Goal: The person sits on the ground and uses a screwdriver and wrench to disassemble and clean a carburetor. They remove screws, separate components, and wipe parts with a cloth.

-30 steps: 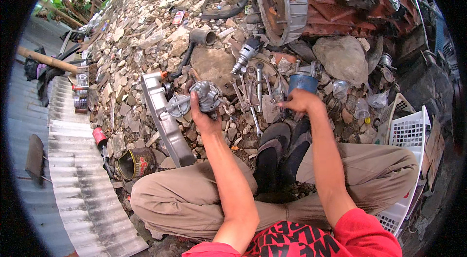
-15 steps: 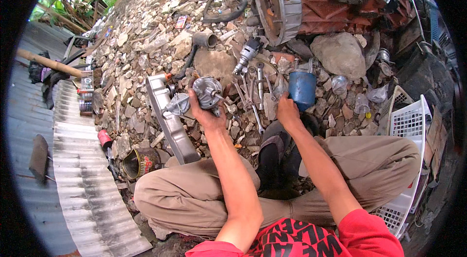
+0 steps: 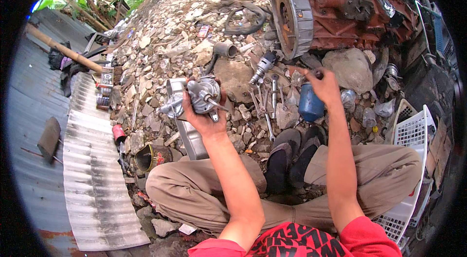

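My left hand (image 3: pixel 208 124) is closed around a silver cast-metal pump-like part (image 3: pixel 203 92) with a protruding shaft, raised above a long grey metal cover (image 3: pixel 192 139). My right hand (image 3: pixel 328 87) bends over the top of a blue cylindrical can (image 3: pixel 311 105). Its fingers are closed at the rim, and what they grip is hidden. Between the hands, several wrenches (image 3: pixel 262 100) and a slim silver rod-shaped tool (image 3: pixel 275 90) lie on the stones. One longer wrench (image 3: pixel 270 128) points toward my feet. Just beyond them rests a silver cylindrical part with a dark end (image 3: pixel 263 68).
A large reddish-brown engine block (image 3: pixel 340 14) stands at the far right, by a big flat stone (image 3: pixel 348 70). White plastic baskets (image 3: pixel 411 130) are at the right. Corrugated sheeting (image 3: pixel 92 179) lines the left, near an open tin (image 3: pixel 144 158). Rubble covers the ground.
My right hand has moved from the can's near left side up over its top. My left hand has raised the pump-like part slightly. The whole view has shifted a little.
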{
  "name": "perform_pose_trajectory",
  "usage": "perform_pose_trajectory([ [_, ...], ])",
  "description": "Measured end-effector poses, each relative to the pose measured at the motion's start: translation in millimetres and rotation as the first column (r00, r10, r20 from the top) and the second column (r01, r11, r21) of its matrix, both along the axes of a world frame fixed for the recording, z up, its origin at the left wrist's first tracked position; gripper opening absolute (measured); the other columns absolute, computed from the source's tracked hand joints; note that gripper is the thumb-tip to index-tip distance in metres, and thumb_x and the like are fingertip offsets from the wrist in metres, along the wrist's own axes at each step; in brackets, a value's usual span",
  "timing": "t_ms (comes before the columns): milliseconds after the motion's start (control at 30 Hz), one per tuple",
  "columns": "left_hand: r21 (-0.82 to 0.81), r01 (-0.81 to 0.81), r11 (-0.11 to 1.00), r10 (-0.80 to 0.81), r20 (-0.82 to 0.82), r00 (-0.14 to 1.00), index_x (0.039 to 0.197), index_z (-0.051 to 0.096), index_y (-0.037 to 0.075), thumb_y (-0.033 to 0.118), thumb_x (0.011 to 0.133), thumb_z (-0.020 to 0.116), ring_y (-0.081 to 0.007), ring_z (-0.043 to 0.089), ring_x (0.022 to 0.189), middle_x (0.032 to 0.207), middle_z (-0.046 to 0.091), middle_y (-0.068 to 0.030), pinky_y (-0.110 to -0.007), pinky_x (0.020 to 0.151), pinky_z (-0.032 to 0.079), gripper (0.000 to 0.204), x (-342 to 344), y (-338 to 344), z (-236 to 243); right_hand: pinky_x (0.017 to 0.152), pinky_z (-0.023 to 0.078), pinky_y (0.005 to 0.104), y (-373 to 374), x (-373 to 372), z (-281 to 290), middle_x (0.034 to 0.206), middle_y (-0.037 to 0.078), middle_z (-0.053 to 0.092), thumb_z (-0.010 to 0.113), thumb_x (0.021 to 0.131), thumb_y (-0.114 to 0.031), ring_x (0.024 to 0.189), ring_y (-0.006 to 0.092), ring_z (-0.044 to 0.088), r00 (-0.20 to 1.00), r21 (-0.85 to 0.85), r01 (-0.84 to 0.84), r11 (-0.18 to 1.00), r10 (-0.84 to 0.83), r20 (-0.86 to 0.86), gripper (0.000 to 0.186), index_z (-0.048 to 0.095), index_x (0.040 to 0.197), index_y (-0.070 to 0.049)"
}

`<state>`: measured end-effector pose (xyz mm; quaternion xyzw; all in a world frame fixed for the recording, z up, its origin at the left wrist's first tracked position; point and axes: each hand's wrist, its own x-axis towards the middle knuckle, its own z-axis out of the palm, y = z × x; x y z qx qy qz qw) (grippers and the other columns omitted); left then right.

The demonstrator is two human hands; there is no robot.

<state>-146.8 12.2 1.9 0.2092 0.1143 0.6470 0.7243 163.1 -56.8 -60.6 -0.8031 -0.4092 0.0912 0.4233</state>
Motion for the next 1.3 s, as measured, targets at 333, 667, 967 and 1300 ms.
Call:
perform_pose_trajectory([
  [333, -0.244, 0.106, 0.964, -0.110, -0.003, 0.994, 0.111, 0.061, 0.018, 0.054, 0.085, 0.060, -0.0309, 0.068, 0.089, 0.102, 0.067, -0.0062, -0.029, 0.044, 0.053, 0.044, 20.0, -1.6, 38.0, 0.053, 0.049, 0.0293, 27.9, -0.9, 141.3, 0.091, 0.008, 0.065, 0.052, 0.093, -0.058, 0.065, 0.0145, 0.063, 0.711, 0.337, -0.143, 0.931, 0.333, -0.619, 0.060, 0.053, 0.120, -0.004],
  [667, -0.221, 0.430, 0.876, -0.420, 0.094, 0.903, 0.140, 0.041, 0.010, 0.044, 0.077, 0.062, -0.0357, 0.068, 0.088, 0.114, 0.062, -0.0221, -0.041, 0.059, 0.062, 0.074, 62.6, -91.5, -35.2, 0.041, 0.033, 0.0194, -18.3, -1.0, 215.1, 0.083, 0.011, 0.066, 0.067, 0.090, -0.027, 0.045, 0.0050, 0.044, 0.604, 0.212, -0.627, 0.749, 0.640, -0.475, 0.032, 0.052, 0.104, -0.003],
  [967, -0.253, 0.545, 0.799, -0.538, 0.102, 0.836, 0.141, 0.031, 0.008, 0.034, 0.071, 0.068, -0.0291, 0.065, 0.098, 0.111, 0.061, -0.0188, -0.041, 0.084, 0.057, 0.082, 110.4, -110.1, -47.1, 0.052, 0.043, 0.0192, -86.1, -6.2, 185.5, 0.090, 0.017, 0.065, 0.061, 0.094, -0.023, 0.063, 0.0093, 0.055, 0.643, 0.220, -0.563, 0.797, 0.590, -0.488, 0.031, 0.039, 0.110, -0.007],
  [1300, -0.204, 0.574, 0.793, -0.603, -0.135, 0.786, 0.153, 0.015, 0.008, 0.031, 0.058, 0.082, -0.0323, 0.061, 0.110, 0.128, 0.052, -0.0200, -0.043, 0.096, 0.050, 0.118, 101.8, -100.0, -52.7, 0.069, 0.049, 0.0288, -90.4, -8.4, 179.5, 0.084, 0.010, 0.063, 0.069, 0.088, -0.015, 0.078, 0.0135, 0.061, 0.504, 0.317, -0.501, 0.805, 0.569, -0.649, 0.023, 0.050, 0.095, -0.003],
])
